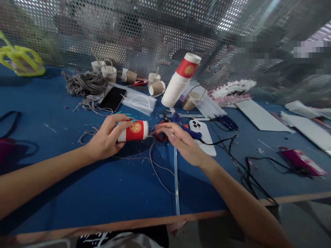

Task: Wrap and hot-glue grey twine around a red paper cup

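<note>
My left hand (107, 136) is wrapped round a red and white paper cup (136, 130) with a gold emblem, lying on its side. A thin grey cord (157, 172) curls from beside the cup's right end across the blue table. My right hand (182, 141) reaches in from the right, fingertips drawn together close to that end; what they pinch, if anything, is too small to tell. Beneath those fingers, partly covered, lie red-handled scissors (162, 136). A blue glue gun (192, 132) rests just beyond, on a white phone (207, 139), with a clear glue stick (176, 182) nearer the table edge.
A tall leaning stack of paper cups (176, 89) stands behind my hands. Further back are a grey yarn bundle (86, 83), a black phone (113, 99) and several small cord-wrapped cups. Black cables (245, 165) trail on the right. White boards (263, 115) lie beyond them.
</note>
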Demonstrator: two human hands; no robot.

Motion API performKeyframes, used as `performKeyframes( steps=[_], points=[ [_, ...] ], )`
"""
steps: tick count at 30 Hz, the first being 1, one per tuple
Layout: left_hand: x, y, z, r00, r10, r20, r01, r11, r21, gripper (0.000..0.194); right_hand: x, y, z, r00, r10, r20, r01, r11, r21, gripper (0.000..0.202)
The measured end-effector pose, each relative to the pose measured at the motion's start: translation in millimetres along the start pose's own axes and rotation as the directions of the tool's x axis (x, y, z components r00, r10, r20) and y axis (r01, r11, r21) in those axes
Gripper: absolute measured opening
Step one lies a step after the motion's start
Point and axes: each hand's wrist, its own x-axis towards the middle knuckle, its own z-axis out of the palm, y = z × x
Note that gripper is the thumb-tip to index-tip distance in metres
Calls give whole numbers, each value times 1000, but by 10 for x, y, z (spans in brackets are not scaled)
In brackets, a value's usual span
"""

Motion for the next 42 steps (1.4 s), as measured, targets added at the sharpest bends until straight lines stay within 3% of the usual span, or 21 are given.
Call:
performKeyframes(
  steps=[2, 4, 7, 11, 14, 16, 24, 42],
  points=[
    [-4, -5, 3, 1000, -6, -2, 6, 1000, -2, 63, 39, 38, 70, 988, 102, 120, -115, 987, 115, 45],
    [-4, -6, 5, 1000, -20, 0, 20, 1000, -13, 63, 70, 33, 74, 942, 166, 293, -228, 954, 196, 42],
    [2, -10, 4, 999, -34, -2, 34, 999, -23, 61, 121, -81, 21, 868, 179, 462, -272, 952, 141, 40],
    [10, -24, 5, 1000, -1, 12, 1, 1000, -14, 56, 251, -376, -50, 899, 182, 399, -156, 983, -97, 42],
    [15, -28, 13, 1000, 4, 17, -4, 1000, 6, 55, 406, -589, -85, 914, 203, 352, -38, 904, -425, 41],
    [14, -25, 18, 1000, -6, 24, 6, 1000, 1, 56, 509, -670, -105, 924, 163, 345, 48, 847, -530, 41],
    [-5, -13, 6, 999, -17, 45, 18, 999, -29, 63, 657, -568, -134, 946, -58, 319, 206, 868, -452, 42],
    [-5, -16, -4, 1000, 15, 12, -15, 1000, 4, 61, 723, -455, -113, 946, -120, 300, 238, 887, -397, 42]
  ],
)
